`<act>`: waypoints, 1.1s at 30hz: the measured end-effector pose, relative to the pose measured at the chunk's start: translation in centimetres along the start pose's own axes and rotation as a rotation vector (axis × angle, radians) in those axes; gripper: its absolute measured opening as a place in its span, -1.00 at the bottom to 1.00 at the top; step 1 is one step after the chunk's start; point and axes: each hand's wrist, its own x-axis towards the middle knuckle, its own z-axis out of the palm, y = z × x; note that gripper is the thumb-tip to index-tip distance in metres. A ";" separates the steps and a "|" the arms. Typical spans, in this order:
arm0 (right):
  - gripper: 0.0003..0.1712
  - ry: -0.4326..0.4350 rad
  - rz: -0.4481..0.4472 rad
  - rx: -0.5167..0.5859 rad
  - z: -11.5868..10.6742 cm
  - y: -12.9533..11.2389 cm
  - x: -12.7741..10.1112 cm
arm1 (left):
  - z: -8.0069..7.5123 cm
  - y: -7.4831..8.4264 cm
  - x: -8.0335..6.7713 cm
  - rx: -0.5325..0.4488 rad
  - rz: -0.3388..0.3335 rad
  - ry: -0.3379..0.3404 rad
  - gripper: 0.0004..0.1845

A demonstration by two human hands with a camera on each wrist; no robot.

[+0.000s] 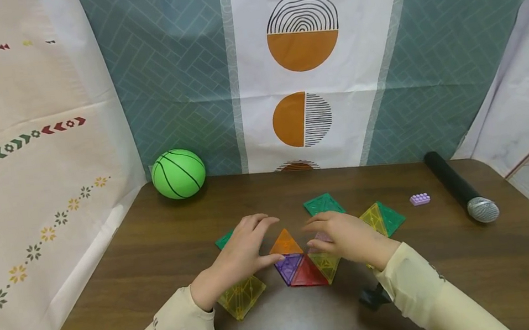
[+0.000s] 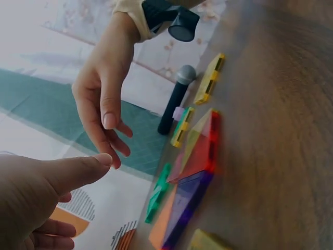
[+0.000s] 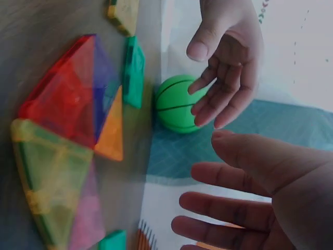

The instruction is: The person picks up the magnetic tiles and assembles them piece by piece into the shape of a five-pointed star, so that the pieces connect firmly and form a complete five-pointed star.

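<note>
My left hand hovers at the left of a cluster of translucent triangular magnetic tiles, its relaxed fingers holding nothing. Opposite it, my right hand hangs above the cluster's right side, also without anything in its fingers. Between them lie an orange tile, a purple tile, a red tile, a yellow tile and a partly covered pink tile, fanned edge to edge. In the wrist views both hands are raised off the tiles, thumbs apart from fingers.
More tiles lie around: yellow and green at left, green behind, yellow and green at right. Farther off are a green ball, a lilac toy brick and a microphone.
</note>
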 end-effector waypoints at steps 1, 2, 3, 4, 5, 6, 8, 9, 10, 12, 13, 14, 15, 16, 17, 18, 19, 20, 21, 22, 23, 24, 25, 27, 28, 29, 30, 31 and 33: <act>-0.60 0.007 0.011 -0.003 0.1 0.2 -0.1 | 0.2 0.1 0.1 -0.011 -0.013 -0.013 -0.27; -0.60 0.012 0.021 -0.004 0.3 0.4 -0.3 | 0.4 0.2 0.1 -0.022 -0.025 -0.027 -0.26; -0.60 0.018 0.031 -0.007 0.5 0.7 -0.5 | 0.6 0.3 0.1 -0.035 -0.037 -0.040 -0.25; -0.60 0.023 0.046 -0.009 0.7 0.9 -0.6 | 0.8 0.3 0.1 -0.043 -0.048 -0.053 -0.25; -0.59 0.023 0.065 -0.009 0.9 1.0 -0.8 | 1.0 0.3 0.1 -0.044 -0.057 -0.069 -0.25; -0.59 0.021 0.086 -0.010 1.1 1.2 -0.9 | 1.2 0.4 0.1 -0.040 -0.063 -0.084 -0.24; -0.57 0.009 0.134 -0.012 1.6 1.6 -1.3 | 1.5 0.5 0.0 -0.031 -0.078 -0.120 -0.22; -0.55 0.000 0.158 -0.013 1.8 1.7 -1.4 | 1.7 0.6 -0.1 -0.024 -0.086 -0.139 -0.21; -0.54 -0.008 0.182 -0.012 2.0 1.9 -1.6 | 1.8 0.6 -0.2 -0.009 -0.092 -0.158 -0.20; -0.51 -0.016 0.211 -0.018 2.5 2.1 -1.9 | 2.1 0.8 -0.3 0.018 -0.109 -0.195 -0.16; -0.50 -0.017 0.224 -0.021 2.7 2.2 -2.1 | 2.2 0.8 -0.3 0.030 -0.117 -0.209 -0.15; -0.50 -0.015 0.233 -0.027 2.8 2.3 -2.2 | 2.3 0.9 -0.3 0.048 -0.119 -0.217 -0.14; -0.50 -0.012 0.240 -0.034 3.0 2.4 -2.3 | 2.4 0.9 -0.4 0.067 -0.119 -0.222 -0.13; -0.50 -0.008 0.245 -0.042 3.1 2.4 -2.5 | 2.5 1.0 -0.4 0.083 -0.117 -0.226 -0.13; -0.51 -0.003 0.248 -0.048 3.3 2.4 -2.6 | 2.6 1.0 -0.4 0.096 -0.113 -0.228 -0.13; -0.52 0.000 0.250 -0.051 3.4 2.4 -2.8 | 2.7 1.0 -0.5 0.110 -0.107 -0.231 -0.13; -0.53 0.002 0.251 -0.051 3.6 2.4 -2.9 | 2.8 1.0 -0.5 0.121 -0.100 -0.234 -0.14; -0.54 0.005 0.250 -0.052 3.7 2.4 -3.0 | 2.9 1.0 -0.6 0.133 -0.092 -0.236 -0.13; -0.55 0.008 0.248 -0.051 3.8 2.4 -3.1 | 3.0 1.1 -0.7 0.143 -0.085 -0.241 -0.13; -0.56 0.014 0.245 -0.050 4.0 2.3 -3.3 | 3.2 1.1 -0.7 0.154 -0.075 -0.242 -0.13; -0.57 0.021 0.241 -0.050 4.1 2.3 -3.3 | 3.3 1.1 -0.8 0.167 -0.066 -0.238 -0.13; -0.58 0.030 0.235 -0.047 4.1 2.3 -3.4 | 3.5 1.1 -0.9 0.181 -0.062 -0.234 -0.12; -0.58 0.040 0.231 -0.044 4.2 2.3 -3.5 | 3.6 1.1 -1.0 0.194 -0.059 -0.225 -0.11; -0.59 0.059 0.223 -0.038 4.3 2.3 -3.5 | 3.9 1.2 -1.2 0.216 -0.055 -0.197 -0.09; -0.59 0.067 0.218 -0.034 4.4 2.3 -3.5 | 4.1 1.2 -1.3 0.218 -0.053 -0.178 -0.09; -0.60 0.074 0.215 -0.025 4.4 2.3 -3.4 | 4.3 1.2 -1.3 0.218 -0.056 -0.161 -0.08; -0.60 0.077 0.214 -0.014 4.5 2.3 -3.4 | 4.4 1.2 -1.4 0.208 -0.062 -0.148 -0.08; -0.60 0.081 0.214 -0.004 4.5 2.4 -3.4 | 4.6 1.2 -1.5 0.195 -0.069 -0.134 -0.08; -0.61 0.085 0.214 0.030 4.7 2.5 -3.3 | 4.8 1.1 -1.6 0.148 -0.083 -0.107 -0.08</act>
